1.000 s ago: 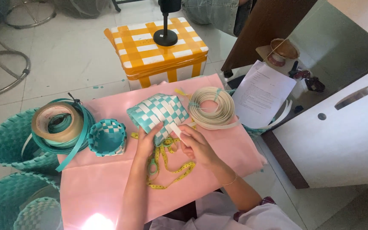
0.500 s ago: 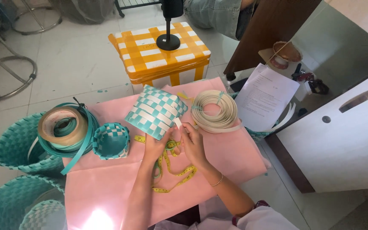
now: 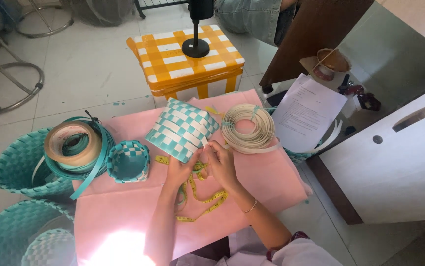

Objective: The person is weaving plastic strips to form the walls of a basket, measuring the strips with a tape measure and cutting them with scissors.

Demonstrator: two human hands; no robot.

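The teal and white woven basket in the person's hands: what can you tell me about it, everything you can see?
The woven basket is a small boxy piece plaited from flat, plastic-looking strips in teal and white, giving a checkered pattern. It lies tipped over, its woven base facing the camera, above the pink sheet that covers the table. The left hand supports its lower edge, while the right hand pinches a loose white strip end at its corner. A coil of cream strip lies just beside it, and a yellow measuring tape trails below.
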